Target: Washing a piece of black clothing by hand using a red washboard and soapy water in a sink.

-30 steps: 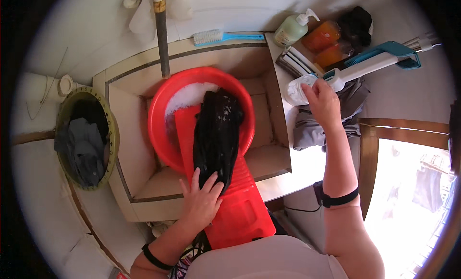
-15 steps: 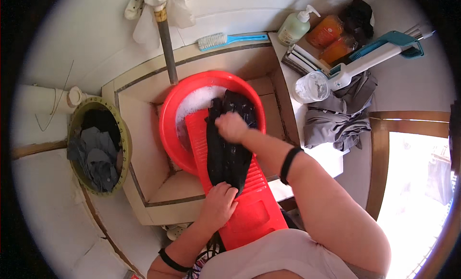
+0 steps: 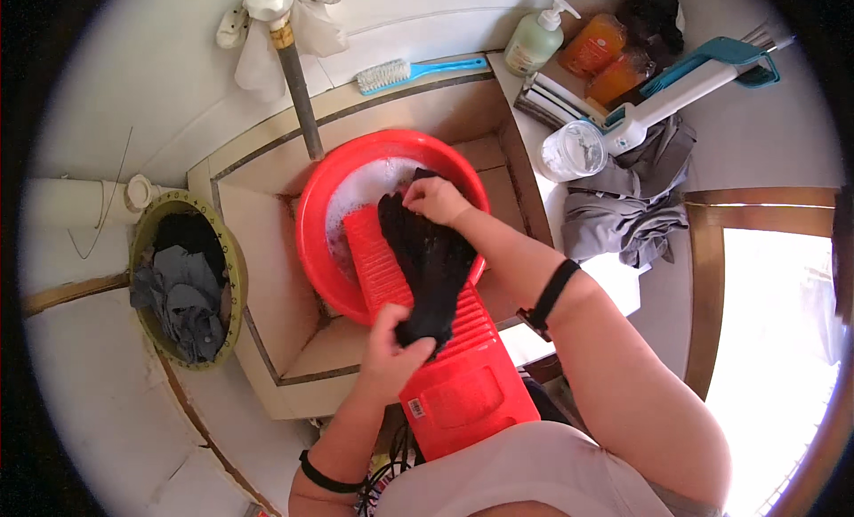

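A wet black cloth garment (image 3: 427, 259) stretches between my two hands over a red ridged washboard (image 3: 463, 397). My left hand (image 3: 394, 352) is closed on its near end, thumb on top. At the far end, my right hand (image 3: 436, 201) pinches the cloth near the suds. The washboard slopes from against my body into a red round basin (image 3: 320, 174). White foamy water (image 3: 365, 183) lies in the basin, partly hidden by the board and the cloth. What kind of garment it is, I cannot tell.
The basin stands in a tiled sink (image 3: 267, 286). A blue-handled brush (image 3: 418, 72) lies on its back ledge. At left is a green basket (image 3: 236, 294) of dark clothes. The right counter holds a pump bottle (image 3: 535, 41), a clear tub (image 3: 574, 150) and grey cloth (image 3: 623, 219).
Both hands have lifted the black garment off the washboard. My left hand has risen with its near end, and my right hand has shifted from pressing on the cloth to pinching its far end.
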Available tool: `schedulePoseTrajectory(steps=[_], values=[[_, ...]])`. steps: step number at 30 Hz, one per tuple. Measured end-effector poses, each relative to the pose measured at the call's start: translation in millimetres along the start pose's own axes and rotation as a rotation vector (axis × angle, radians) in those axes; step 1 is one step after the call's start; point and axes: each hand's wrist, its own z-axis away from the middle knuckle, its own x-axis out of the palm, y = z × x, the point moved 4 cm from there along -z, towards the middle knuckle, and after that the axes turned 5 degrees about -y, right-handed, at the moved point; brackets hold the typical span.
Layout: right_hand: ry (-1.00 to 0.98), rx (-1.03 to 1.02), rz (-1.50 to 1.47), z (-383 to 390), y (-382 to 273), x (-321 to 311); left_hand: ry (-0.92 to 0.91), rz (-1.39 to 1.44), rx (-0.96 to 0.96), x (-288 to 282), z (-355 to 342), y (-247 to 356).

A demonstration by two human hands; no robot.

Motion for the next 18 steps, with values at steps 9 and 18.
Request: schedulePoseTrajectory(steps=[9,18], values=[[-0.379,-0.574,0.165,113,-92,87,0.381,0.948,-0.364,-17,25,-67],[0.055,-0.457,0.408,103,-40,74,0.367,0.693,-0.453,-35,24,-103]])
